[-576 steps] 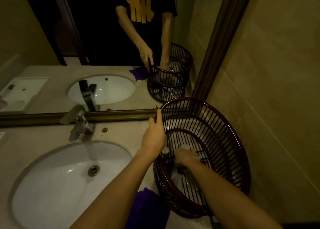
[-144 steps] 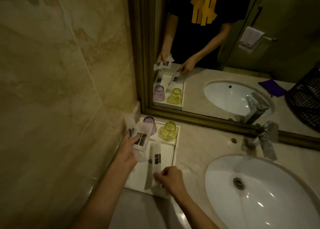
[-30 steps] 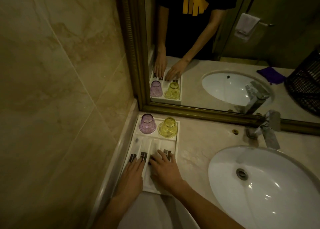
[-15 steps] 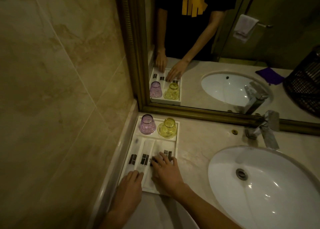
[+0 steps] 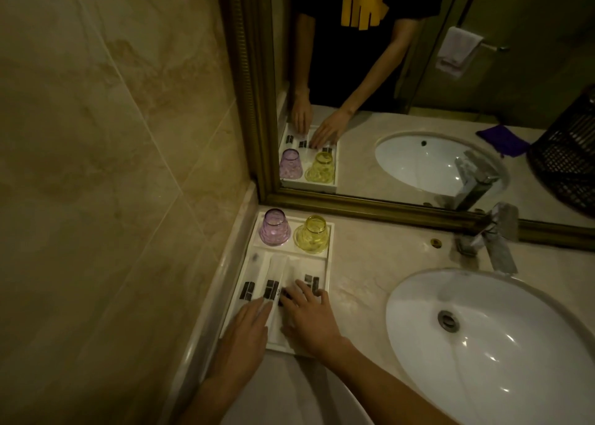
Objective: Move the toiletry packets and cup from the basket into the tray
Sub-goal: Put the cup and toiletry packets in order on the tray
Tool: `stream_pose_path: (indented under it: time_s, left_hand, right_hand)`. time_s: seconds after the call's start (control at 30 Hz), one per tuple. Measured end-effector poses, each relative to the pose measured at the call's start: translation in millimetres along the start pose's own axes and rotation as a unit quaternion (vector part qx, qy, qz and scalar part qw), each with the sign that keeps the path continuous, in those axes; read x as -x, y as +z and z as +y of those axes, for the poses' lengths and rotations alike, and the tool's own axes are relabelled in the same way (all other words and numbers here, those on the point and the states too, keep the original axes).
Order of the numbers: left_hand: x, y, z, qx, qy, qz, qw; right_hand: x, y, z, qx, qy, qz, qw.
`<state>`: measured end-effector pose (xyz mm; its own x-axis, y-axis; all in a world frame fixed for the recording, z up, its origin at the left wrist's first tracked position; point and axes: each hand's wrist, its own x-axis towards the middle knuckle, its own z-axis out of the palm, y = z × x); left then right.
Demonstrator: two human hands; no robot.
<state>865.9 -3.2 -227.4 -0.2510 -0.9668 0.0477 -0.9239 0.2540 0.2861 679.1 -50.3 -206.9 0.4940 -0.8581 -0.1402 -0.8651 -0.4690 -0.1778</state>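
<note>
A white tray sits in the counter's left corner by the wall. At its far end a purple cup and a yellow cup stand upside down. Several white toiletry packets with dark labels lie side by side in the near section. My left hand rests flat on the tray's near left part, fingertips on a packet. My right hand lies flat on the right-hand packets, fingers spread. Neither hand grips anything. The dark basket shows only in the mirror, at the right edge.
A white oval sink fills the right of the counter, with a chrome tap behind it. A gold-framed mirror runs along the back. A tiled wall closes the left. A purple cloth appears in the reflection.
My left hand has slid forward again onto the packets after drawing back toward the tray's near edge. My right hand has stayed pressed on the right-hand packets.
</note>
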Motion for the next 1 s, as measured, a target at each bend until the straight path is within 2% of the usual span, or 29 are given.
stream_pose_path:
  time_s: [0.1, 0.33, 0.53, 0.73, 1.0]
  left_hand:
    - [-11, 7, -5, -0.023, 0.008, -0.025, 0.999]
    - [-8, 10, -3, -0.075, 0.0, -0.09, 0.993]
    - [-2, 8, 0, -0.078, -0.033, -0.103, 0.991]
    - [-7, 6, 3, -0.076, -0.021, -0.074, 0.994]
    - [-4, 17, 4, -0.078, -0.026, -0.107, 0.991]
  right_hand:
    - [2, -1, 0, -0.001, 0.016, 0.015, 1.0]
    - [8, -3, -1, -0.008, 0.041, -0.022, 0.999]
    - [7, -4, 1, -0.014, 0.04, -0.026, 0.999]
    - [8, -1, 1, -0.018, 0.045, -0.028, 0.998]
    - [12, 5, -1, -0.015, 0.051, -0.018, 0.998]
